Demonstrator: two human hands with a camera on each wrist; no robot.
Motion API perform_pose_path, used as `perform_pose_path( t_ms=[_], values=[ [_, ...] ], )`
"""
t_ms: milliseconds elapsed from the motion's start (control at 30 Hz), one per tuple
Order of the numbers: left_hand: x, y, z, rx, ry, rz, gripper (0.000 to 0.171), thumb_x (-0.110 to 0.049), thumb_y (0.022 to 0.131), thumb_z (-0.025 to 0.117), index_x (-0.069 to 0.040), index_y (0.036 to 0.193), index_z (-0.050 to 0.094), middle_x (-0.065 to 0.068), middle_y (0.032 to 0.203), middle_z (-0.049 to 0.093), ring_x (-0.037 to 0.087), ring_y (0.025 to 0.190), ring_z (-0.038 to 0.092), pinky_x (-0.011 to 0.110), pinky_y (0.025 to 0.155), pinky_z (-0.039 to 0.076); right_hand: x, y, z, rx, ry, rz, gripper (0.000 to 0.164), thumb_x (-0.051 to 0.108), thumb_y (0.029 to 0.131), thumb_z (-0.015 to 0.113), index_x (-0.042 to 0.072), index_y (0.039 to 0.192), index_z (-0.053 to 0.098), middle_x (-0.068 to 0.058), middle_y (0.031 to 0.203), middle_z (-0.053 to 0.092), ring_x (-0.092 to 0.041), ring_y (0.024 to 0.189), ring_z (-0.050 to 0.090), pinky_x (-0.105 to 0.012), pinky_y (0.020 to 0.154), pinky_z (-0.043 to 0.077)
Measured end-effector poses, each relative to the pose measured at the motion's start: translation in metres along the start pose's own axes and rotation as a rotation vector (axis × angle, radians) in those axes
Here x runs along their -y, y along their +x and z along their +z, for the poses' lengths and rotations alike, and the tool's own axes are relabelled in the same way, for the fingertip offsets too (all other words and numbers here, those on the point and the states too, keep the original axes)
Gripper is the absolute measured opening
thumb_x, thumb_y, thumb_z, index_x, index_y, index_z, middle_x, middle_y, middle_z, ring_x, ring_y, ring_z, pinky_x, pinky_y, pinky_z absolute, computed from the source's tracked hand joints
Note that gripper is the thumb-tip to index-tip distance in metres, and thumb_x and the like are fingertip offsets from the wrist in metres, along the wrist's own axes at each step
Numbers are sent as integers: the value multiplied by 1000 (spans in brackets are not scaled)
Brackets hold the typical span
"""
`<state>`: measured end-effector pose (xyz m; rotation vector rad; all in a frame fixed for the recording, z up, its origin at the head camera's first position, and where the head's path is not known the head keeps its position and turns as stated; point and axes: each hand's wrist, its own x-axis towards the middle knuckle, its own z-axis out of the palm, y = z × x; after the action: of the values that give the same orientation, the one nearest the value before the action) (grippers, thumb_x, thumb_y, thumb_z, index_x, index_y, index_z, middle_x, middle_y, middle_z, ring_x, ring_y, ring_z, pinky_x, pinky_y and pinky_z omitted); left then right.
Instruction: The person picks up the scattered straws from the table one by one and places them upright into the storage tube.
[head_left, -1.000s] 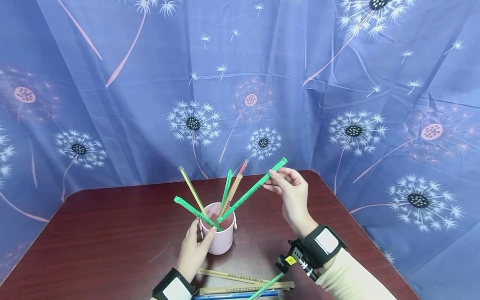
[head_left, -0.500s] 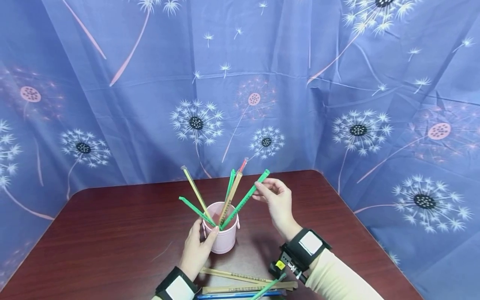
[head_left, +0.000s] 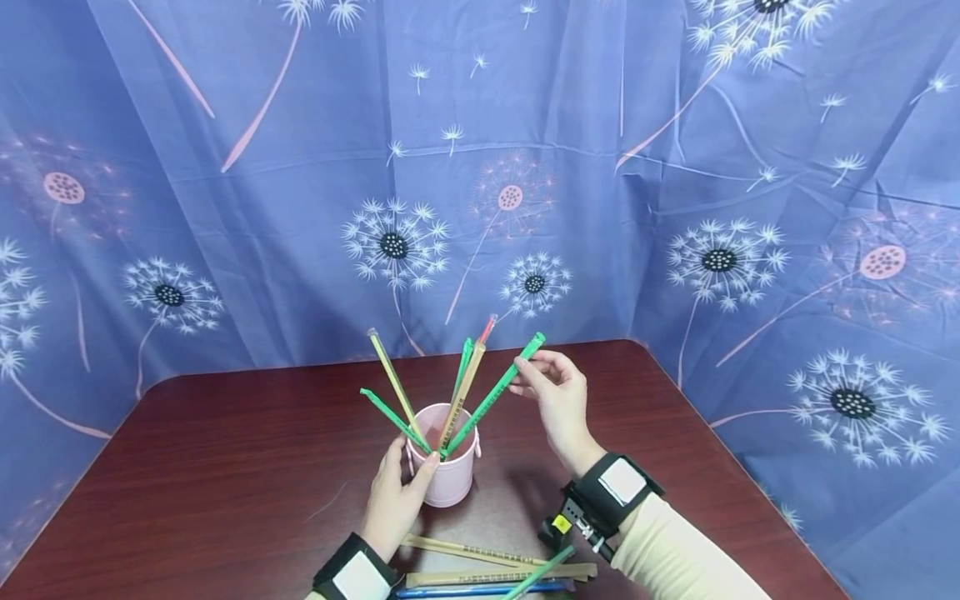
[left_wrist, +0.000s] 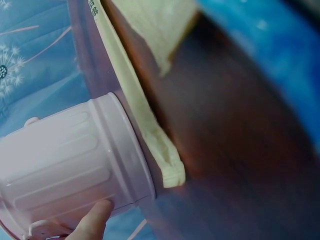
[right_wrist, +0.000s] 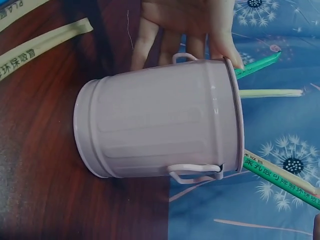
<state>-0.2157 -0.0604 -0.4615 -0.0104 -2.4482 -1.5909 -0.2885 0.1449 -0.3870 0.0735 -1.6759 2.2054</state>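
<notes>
A small pink bucket [head_left: 448,485] stands upright on the table, with several wrapped straws leaning out of it. My left hand [head_left: 395,500] holds the bucket's left side, its thumb near the rim. In the right wrist view, the fingers of that hand [right_wrist: 185,30] lie along the bucket's wall. Between thumb and fingers, my right hand [head_left: 558,404] pinches the upper part of a green wrapped straw [head_left: 493,395], whose lower end is inside the bucket. Also in the bucket are a tan straw [head_left: 461,396], a yellow one [head_left: 392,373], a red-tipped one [head_left: 487,327] and other green ones.
In front of the bucket lie tan wrapped straws [head_left: 480,577], a blue straw [head_left: 480,592] and a green straw [head_left: 536,575]. The brown table [head_left: 247,467] reaches back to a blue dandelion-patterned curtain [head_left: 300,167].
My right hand has moved left and slightly down with the green straw, whose lower end has gone deeper into the bucket. Over the last half second it has barely moved. My left hand stays on the bucket.
</notes>
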Motion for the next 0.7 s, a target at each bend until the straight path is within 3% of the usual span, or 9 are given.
perform_pose_path(
  t_ms=[467,700],
  values=[
    [2,0,2,6,-22,-12,62,-28,96,64,8,141,42,34,135,52,46,123,57,56,104,46,-23,-13,8,67,-110,40,19,-5,88,68,-12,104,60,-2,75,68,-12,65,71,-50,71,61],
    [3,1,2,1,-32,6,56,-27,96,64,4,139,46,33,134,54,45,118,61,57,102,47,-34,-20,11,88,-181,84,20,-3,86,70,-12,102,62,-8,78,70,-11,66,70,-39,69,62]
  ],
)
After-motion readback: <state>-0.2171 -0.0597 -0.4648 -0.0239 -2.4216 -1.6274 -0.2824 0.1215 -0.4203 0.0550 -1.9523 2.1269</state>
